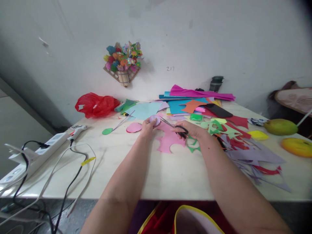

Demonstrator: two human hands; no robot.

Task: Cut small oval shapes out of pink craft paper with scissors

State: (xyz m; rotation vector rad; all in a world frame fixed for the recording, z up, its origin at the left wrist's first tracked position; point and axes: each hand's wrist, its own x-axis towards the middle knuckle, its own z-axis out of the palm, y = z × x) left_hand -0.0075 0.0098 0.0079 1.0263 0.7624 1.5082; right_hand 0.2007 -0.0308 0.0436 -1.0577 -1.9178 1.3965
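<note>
Left hand [147, 126], frame center: thumb and fingers pinching lilac paper disc [154, 119]. Right hand [192, 128], right of center: fingers wrapped on black handles of scissors [181, 129]. Blades point left, tips just beside the disc's right edge; can't tell if touching. Cut-up pink sheet [167, 140] lies on table [175, 178], below and between both hands.

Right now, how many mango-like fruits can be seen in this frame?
2. The greenish fruit lies beyond the paper scraps, far to the right of the right hand; the yellow-orange fruit lies nearer the camera, at the picture's right edge.
</note>
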